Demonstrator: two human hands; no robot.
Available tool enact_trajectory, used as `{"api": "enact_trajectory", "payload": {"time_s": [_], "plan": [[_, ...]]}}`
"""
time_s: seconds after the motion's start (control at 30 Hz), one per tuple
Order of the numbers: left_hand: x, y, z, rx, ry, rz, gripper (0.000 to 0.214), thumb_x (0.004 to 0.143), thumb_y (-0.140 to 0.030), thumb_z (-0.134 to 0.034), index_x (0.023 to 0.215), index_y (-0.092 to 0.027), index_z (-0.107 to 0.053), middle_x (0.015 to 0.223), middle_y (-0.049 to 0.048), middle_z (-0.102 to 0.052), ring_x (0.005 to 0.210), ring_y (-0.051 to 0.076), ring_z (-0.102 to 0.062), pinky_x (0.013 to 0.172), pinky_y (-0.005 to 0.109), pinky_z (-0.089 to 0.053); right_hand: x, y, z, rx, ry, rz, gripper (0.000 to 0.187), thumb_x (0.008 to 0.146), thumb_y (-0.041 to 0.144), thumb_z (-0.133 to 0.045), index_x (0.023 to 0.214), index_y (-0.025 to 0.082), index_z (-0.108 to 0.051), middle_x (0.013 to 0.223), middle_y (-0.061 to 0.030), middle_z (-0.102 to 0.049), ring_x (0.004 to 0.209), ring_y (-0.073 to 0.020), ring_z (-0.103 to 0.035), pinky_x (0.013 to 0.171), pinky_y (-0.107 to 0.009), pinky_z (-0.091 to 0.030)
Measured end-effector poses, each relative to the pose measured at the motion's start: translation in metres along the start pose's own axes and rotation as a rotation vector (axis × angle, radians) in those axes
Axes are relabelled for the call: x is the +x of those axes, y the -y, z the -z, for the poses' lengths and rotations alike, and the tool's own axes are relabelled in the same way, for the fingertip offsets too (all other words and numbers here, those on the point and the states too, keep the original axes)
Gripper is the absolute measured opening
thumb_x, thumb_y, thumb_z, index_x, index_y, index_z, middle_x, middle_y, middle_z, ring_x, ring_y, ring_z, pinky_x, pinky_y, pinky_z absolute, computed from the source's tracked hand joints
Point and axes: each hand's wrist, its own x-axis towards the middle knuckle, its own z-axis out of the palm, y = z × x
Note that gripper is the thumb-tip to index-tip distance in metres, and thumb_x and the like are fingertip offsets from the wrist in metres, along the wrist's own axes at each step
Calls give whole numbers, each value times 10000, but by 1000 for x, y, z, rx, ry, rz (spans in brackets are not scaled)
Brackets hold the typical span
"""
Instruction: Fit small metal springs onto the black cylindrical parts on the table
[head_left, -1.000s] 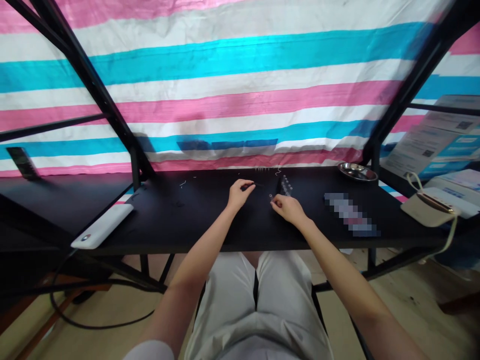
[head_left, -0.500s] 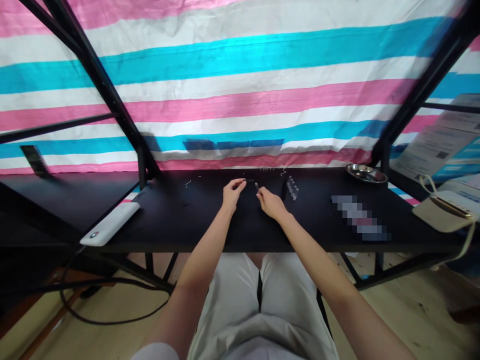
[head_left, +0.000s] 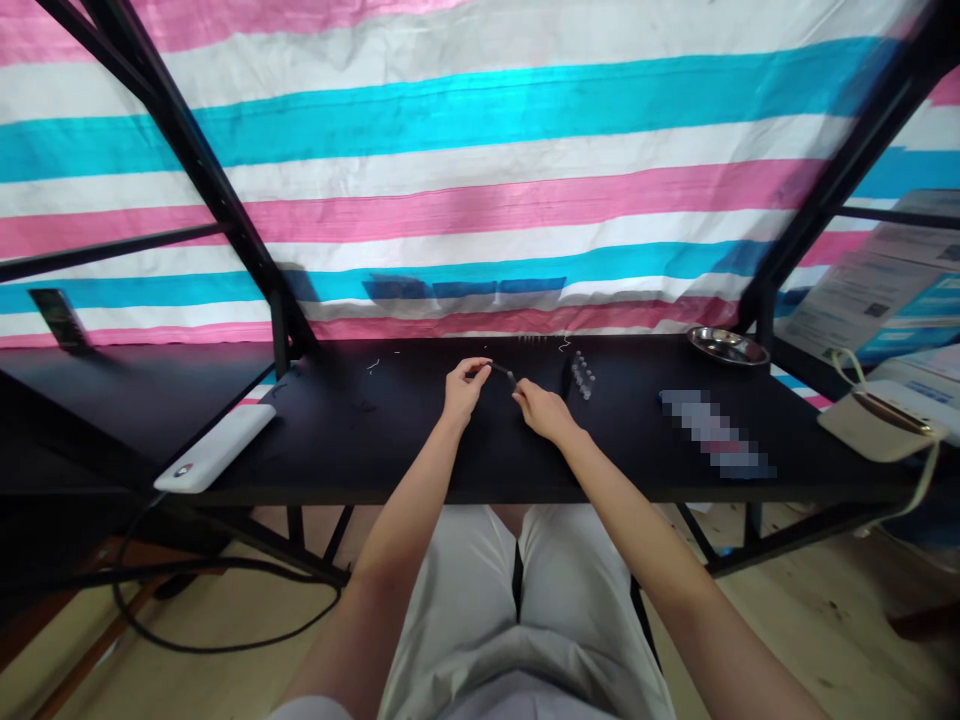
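Centre frame: left hand [head_left: 463,388] pinches a thin dark rod [head_left: 501,372]; right hand [head_left: 541,410] pinches a tiny piece at its tip. Joining step, likely; needs fine alignment.

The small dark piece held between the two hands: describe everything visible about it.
The small dark piece is thin, short and rod-like, black or dark grey, with a paler tip at its right end. Its material is too small to tell. It slants down toward the right, just above the black table, near the far middle. The left hand pinches its upper end between thumb and fingers, and the right hand meets its lower end with its fingertips. Finer detail cannot be made out.
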Motion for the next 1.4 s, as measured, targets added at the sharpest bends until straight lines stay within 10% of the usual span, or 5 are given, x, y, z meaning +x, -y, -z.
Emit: {"api": "enact_trajectory", "payload": {"time_s": [0.63, 1.4], "plan": [[-13, -16, -4, 234, 63, -259, 226, 816, -360, -518, 845, -197, -672, 888, 50, -651, 844, 151, -589, 702, 262, -420, 2, -2, -1, -65, 37, -24, 185, 923, 303, -333, 975, 193, -472, 957, -73, -627, 732, -170, -603, 561, -250, -320], [-20, -5, -20, 293, 286, -174, 172, 738, -307, -596, 799, -148, -615, 724, 10, -601, 656, 100, -525, 585, 219, -387, -1, -5, -4, 134, -238, 55, 183, 876, 306, -371, 870, 189, -511, 739, -25, -601, 625, -128, -546, 564, -219, -336]]}}
